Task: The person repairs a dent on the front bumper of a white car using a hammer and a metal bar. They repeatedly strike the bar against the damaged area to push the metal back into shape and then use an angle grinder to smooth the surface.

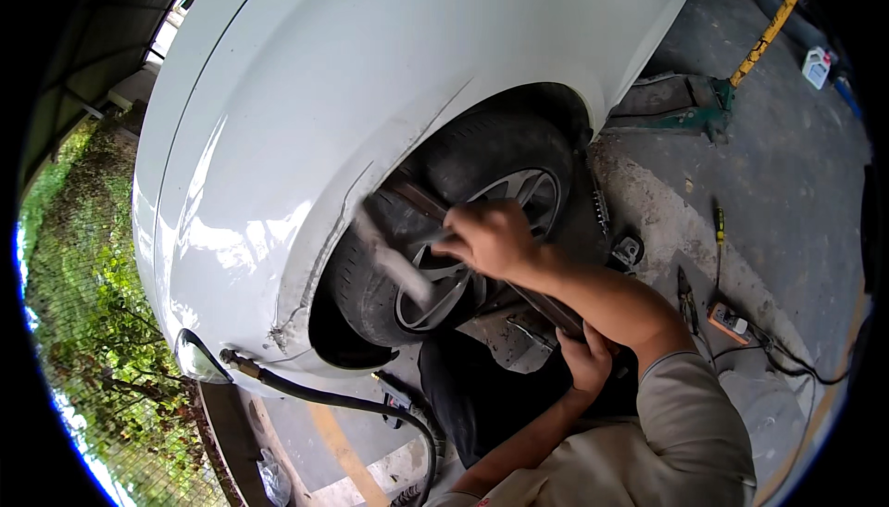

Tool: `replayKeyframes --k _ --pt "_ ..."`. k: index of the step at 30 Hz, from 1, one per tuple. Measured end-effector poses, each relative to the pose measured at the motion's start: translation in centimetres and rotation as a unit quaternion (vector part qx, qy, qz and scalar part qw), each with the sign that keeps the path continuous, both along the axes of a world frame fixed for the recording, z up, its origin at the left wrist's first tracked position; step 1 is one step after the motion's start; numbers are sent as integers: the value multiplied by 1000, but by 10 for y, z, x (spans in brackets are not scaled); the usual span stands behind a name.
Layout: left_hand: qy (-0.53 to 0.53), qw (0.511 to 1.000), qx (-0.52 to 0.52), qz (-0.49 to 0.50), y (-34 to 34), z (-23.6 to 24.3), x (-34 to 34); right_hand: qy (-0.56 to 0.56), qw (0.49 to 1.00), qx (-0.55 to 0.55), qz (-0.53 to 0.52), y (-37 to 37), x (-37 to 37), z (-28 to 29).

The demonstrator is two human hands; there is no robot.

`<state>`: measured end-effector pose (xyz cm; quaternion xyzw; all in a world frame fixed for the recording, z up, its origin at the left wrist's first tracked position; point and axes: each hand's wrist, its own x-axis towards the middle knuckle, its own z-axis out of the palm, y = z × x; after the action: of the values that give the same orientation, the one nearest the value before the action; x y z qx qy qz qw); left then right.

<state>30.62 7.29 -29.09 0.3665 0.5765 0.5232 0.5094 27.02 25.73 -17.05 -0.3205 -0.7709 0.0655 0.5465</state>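
A white car fender [306,109] fills the upper middle, scuffed and creased along the wheel arch. Beneath it is a black tyre [500,150] on a silver alloy wheel [542,200]. My right hand [495,237] is closed round the handle of a hammer, whose head [400,264] is smeared by motion in front of the tyre. Lower down, my left hand [585,359] grips the near end of a long dark bar [548,307]. This bar slants up behind my right hand, and its far end reaches the arch edge; exact contact there cannot be made out.
A green floor jack [708,111] with a yellow handle [767,30] stands at the far right. On the floor to the right lie a screwdriver [719,226], pliers [685,299] and an orange-and-grey device [730,323] with cables. A black hose [343,400] curves across the lower left.
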Motion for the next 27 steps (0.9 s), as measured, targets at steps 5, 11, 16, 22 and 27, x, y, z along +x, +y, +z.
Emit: replayKeyframes --k 5,11,16,22,27 --pt "76 989 116 44 0 -1 0 115 992 12 51 -11 12 -28" --pt "-33 995 93 16 4 -1 2 186 982 0 -32 25 25 -16" --pt "162 972 158 68 5 0 -1 286 951 -111 -46 11 26 -32" --pt "147 973 161 73 2 -16 -4 263 962 70 16 25 29 -15" --pt "197 963 156 92 3 -15 -5 286 941 -89 -160 31 18 -42"
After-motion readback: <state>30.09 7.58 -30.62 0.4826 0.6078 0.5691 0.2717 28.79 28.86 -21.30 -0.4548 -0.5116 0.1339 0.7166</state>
